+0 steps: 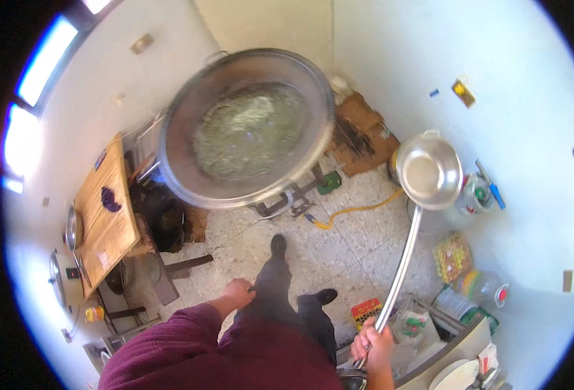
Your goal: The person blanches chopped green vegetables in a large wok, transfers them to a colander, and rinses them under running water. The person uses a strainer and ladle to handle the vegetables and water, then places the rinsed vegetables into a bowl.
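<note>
My right hand (373,341) grips the long metal handle of a large steel ladle (429,170), whose round bowl is held out at the right, above the floor and clear of the pot. At my left side hangs my left hand (239,292), near my thigh; something small and dark shows at its fingers, and whether it holds anything is not clear. In front of me a very large metal pot (179,183) stands over a burner frame and contains churning, greenish liquid (252,131).
A wooden table (116,214) at the left bears a dark cloth (110,199) and a metal pan (73,227). A yellow hose (355,209) crosses the tiled floor from the burner. Plastic bottles (481,287), a gas cylinder (469,197) and cardboard (362,136) lie or stand near the right wall.
</note>
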`<state>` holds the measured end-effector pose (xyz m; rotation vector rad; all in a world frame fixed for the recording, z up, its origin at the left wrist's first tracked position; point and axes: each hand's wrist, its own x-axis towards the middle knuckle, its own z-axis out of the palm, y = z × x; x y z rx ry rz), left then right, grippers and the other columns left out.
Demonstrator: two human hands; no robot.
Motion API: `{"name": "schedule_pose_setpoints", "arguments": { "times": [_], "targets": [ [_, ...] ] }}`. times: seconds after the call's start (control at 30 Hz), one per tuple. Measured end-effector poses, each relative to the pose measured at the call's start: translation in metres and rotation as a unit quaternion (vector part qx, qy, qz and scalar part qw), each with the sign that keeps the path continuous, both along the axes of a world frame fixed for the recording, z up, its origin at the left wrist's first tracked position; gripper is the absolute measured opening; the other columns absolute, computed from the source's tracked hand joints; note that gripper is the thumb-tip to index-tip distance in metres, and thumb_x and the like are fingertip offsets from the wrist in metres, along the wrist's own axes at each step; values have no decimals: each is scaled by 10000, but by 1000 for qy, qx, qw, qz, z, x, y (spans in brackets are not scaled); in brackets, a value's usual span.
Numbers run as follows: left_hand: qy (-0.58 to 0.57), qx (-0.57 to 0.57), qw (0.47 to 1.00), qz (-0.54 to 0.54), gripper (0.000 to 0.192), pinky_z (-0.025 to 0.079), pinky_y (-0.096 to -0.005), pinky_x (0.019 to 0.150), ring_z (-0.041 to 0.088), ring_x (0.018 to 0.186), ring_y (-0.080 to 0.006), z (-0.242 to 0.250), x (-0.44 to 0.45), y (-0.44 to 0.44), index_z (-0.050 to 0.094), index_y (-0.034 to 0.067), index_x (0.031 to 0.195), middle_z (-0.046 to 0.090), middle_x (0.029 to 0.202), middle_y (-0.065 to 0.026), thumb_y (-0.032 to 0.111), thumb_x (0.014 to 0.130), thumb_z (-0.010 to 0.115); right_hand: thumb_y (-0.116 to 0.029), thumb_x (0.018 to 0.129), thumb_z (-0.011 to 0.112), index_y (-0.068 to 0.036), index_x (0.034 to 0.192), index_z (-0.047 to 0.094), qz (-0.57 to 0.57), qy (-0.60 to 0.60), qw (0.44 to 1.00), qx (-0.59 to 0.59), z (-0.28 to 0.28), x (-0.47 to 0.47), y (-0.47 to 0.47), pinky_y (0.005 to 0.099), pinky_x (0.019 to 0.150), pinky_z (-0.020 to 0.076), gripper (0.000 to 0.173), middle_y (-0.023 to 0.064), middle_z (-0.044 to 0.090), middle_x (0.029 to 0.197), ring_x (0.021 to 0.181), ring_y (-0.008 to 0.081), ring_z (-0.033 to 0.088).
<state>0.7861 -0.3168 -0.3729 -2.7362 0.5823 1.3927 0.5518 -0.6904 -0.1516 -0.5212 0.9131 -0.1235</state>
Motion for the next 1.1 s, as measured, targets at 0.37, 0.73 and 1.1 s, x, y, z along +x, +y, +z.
{"name": "schedule_pose_setpoints", "arguments": {
  "times": [0.37, 0.73, 1.1],
  "targets": [
    [-15, -68, 961, 266, 525, 525, -452, 1052, 668, 1214, -379, 8, -17, 221, 751, 67, 1242, 719, 1301, -183, 479, 923, 681, -167, 956, 663, 26, 1128, 547, 360, 186, 540, -738, 43, 271, 4, 555, 870, 552, 283, 295, 716, 999, 972, 489, 691],
    [12, -42, 956, 288, 477, 541, -429, 1020, 677, 1201, -357, -18, -5, 332, 755, 58, 1220, 724, 1289, -189, 423, 927, 663, -158, 970, 674, -9, 992, 590, 440, 245, 728, -465, 41, 285, 110, 404, 509, 518, 172, 129, 640, 795, 575, 232, 621],
    [-1, -82, 980, 181, 452, 526, -484, 1029, 667, 1200, -390, -5, 57, 243, 760, 84, 1210, 719, 1296, -183, 440, 953, 650, -183, 1027, 621, -114, 901, 510, 216, -111, 965, 100, 23, 213, 128, 258, 412, 423, 181, -53, 470, 689, 473, 45, 446]
  ]
}}
